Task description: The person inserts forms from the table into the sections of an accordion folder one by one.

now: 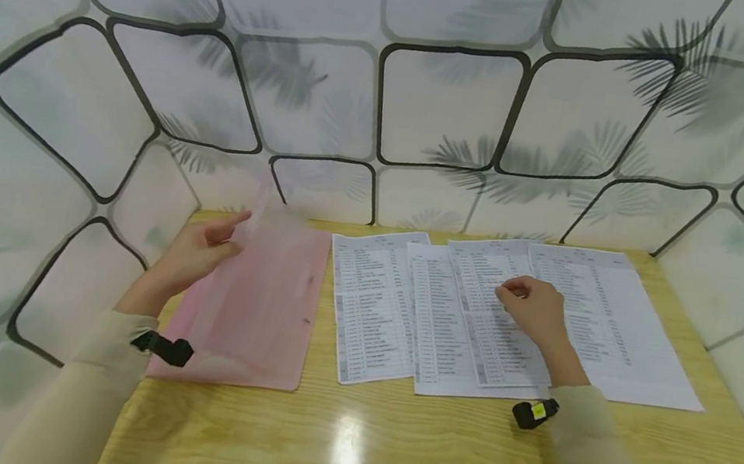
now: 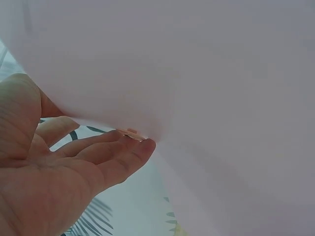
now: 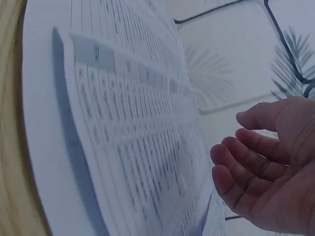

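Observation:
On the left of the table lies a translucent pink plastic folder [image 1: 270, 305]. Its thin cover stands raised along the left side, and my left hand [image 1: 204, 245] pinches the edge. From the left wrist, the pale cover [image 2: 211, 98] fills most of the view, with fingertips of the left hand [image 2: 93, 162] at its edge and part of the thumb hidden behind it. My right hand [image 1: 534, 312] hovers over a printed sheet [image 1: 484, 294], fingers loosely curled and holding nothing. In the right wrist view that hand [image 3: 270, 167] is apart from the printed sheets [image 3: 133, 128].
More printed sheets overlap nearby: one at the left [image 1: 372, 310], one partly covered [image 1: 436, 334], and a wider one [image 1: 620, 327] at the right. The wood-grain table [image 1: 427, 459] meets a patterned wall covering [image 1: 445, 108] at the back and both sides.

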{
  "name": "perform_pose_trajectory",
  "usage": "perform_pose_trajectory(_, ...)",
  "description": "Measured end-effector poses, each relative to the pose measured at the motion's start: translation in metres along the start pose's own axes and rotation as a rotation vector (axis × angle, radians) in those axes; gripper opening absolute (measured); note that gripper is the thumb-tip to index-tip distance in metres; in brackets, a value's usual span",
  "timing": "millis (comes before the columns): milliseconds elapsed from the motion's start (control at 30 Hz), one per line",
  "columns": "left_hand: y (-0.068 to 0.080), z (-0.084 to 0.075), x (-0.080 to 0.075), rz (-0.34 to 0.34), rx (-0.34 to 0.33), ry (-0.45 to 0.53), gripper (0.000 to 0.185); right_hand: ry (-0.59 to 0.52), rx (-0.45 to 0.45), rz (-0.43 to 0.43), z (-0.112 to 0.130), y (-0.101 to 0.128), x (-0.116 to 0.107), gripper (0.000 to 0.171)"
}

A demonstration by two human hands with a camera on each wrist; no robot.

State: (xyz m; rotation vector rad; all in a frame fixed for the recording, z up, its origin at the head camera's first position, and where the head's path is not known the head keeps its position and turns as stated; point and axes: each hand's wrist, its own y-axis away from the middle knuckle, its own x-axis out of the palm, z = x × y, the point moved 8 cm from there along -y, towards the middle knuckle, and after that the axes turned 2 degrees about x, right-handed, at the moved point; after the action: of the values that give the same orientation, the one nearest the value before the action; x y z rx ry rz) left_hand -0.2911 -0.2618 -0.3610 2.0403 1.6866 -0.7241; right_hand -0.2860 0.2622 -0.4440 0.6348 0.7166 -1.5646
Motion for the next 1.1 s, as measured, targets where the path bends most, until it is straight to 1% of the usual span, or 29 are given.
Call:
perform_pose_trajectory(200,0.001,-0.001,0.001,0.015,-0.005,0.009,0.060,0.101,0.067,-0.002,-0.042,0.003,-0.033,0.044)
perform_pose_trajectory(300,0.002,-0.003,0.001,0.015,0.001,0.006,0.060,0.138,0.090,-0.005,-0.065,0.006,-0.049,0.046)
perform_pose_trajectory(467,0.002,-0.007,0.001,0.010,0.022,0.013,0.059,0.185,0.127,-0.029,-0.106,0.014,-0.072,0.047)
perform_pose_trajectory(600,0.003,-0.007,0.001,0.007,0.021,0.006,0.059,0.216,0.178,-0.027,-0.135,0.020,-0.089,0.052)
perform_pose_trajectory(833,0.003,-0.006,0.001,0.006,0.018,-0.003,0.059,0.277,0.260,-0.034,-0.169,0.033,-0.114,0.063)
perform_pose_trajectory(933,0.002,-0.006,0.001,0.009,0.020,0.002,0.059,0.285,0.286,-0.029,-0.180,0.038,-0.121,0.068)
perform_pose_trajectory(1100,0.002,-0.005,0.000,-0.002,0.024,-0.005,0.058,0.331,0.333,-0.025,-0.197,0.043,-0.129,0.080)
